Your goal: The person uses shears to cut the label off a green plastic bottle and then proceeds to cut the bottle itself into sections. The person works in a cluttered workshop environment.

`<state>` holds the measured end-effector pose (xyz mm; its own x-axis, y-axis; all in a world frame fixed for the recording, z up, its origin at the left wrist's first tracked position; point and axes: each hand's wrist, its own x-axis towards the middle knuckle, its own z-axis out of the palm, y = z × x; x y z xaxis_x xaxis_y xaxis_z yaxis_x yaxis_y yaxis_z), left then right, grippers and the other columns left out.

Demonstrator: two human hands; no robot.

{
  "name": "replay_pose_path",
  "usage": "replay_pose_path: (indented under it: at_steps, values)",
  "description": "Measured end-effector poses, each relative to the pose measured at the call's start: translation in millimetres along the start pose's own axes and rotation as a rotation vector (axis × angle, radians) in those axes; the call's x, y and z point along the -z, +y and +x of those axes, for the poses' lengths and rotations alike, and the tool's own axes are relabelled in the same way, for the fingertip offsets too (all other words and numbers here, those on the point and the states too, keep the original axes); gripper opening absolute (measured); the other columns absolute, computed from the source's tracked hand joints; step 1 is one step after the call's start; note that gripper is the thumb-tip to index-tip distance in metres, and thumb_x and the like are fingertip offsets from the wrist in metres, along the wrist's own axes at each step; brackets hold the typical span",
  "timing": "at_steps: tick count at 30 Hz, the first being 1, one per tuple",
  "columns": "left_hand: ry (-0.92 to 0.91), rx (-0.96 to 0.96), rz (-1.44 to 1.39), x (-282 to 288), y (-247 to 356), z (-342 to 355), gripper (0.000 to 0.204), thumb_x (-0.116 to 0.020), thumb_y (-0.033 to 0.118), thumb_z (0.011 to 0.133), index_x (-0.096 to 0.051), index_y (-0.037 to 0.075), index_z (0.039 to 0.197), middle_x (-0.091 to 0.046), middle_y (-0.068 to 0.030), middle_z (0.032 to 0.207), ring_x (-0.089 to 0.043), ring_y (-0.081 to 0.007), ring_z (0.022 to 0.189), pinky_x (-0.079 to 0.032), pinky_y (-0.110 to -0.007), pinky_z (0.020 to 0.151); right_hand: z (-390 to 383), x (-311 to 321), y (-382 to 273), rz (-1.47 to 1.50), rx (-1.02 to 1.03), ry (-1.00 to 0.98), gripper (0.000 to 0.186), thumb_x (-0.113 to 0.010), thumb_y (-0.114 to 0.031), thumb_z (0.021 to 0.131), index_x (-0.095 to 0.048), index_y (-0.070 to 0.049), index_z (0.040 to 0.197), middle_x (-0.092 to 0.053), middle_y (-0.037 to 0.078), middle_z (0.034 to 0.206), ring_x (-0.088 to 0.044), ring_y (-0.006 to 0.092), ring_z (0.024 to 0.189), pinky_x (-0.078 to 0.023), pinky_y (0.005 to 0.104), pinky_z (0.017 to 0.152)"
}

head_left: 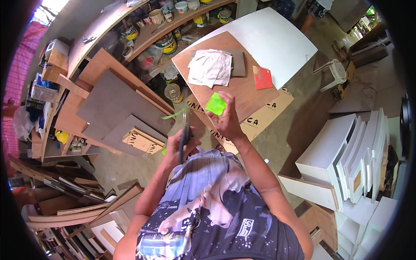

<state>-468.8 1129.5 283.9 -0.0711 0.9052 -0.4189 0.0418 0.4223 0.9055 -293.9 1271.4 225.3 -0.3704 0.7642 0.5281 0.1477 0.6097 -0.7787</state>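
My right hand (226, 113) pinches a small, bright green, roughly square piece (215, 104) between thumb and fingers, in front of the wooden board. In my left hand (177, 146) are scissors with black handles (185, 138), their blades pointing away from me and apart from the green piece. A thin curved green strip (172, 115) shows just left of the blades; whether it is falling or lying on something I cannot tell. Another green scrap (164, 151) appears beside my left wrist. Beyond my hands, the brown board (242, 97) bears a folded white cloth (210, 67) and a red flat scraper (262, 78).
A large white panel (277, 39) extends behind the board. Shelves with paint cans (167, 43) line the far left, with grey and brown sheets (110, 106) leaning below. White panels (329, 147) stand at right, near a white stool (333, 73). Another person (318, 11) is at the back.
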Motion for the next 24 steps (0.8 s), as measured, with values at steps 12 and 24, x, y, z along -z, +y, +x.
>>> replay_pose_path:
  at_steps: [12, 24]
  values:
    - [-0.484, -0.205, -1.375, 106.4, -128.6, 71.2, 0.038, -0.051, 0.019, 0.093, -0.053, -0.004, 0.122, -0.059, -0.017, 0.13, -0.062, -0.0189, 0.111, -0.057, -0.029, 0.084, -10.8, 25.0, 40.0, 1.884, -0.585, 0.007, 0.067, -0.041, -0.063, 0.099, -0.063, -0.002, 0.115, -0.067, 0.015, 0.091, -0.061, 0.0249, 0.08, -0.048, 0.0387, 0.079]
    - [-0.235, 0.078, -1.379, 101.0, -88.8, 127.0, 0.032, -0.055, 0.026, 0.093, -0.061, 0.001, 0.113, -0.071, -0.0017, 0.09, -0.068, -0.0149, 0.074, -0.056, -0.028, 0.074, -37.4, 43.0, 61.9, 1.018, -0.85, 0.417, 0.048, -0.044, -0.053, 0.103, -0.062, -0.01, 0.116, -0.07, 0.005, 0.099, -0.067, 0.0172, 0.087, -0.056, 0.0347, 0.074]
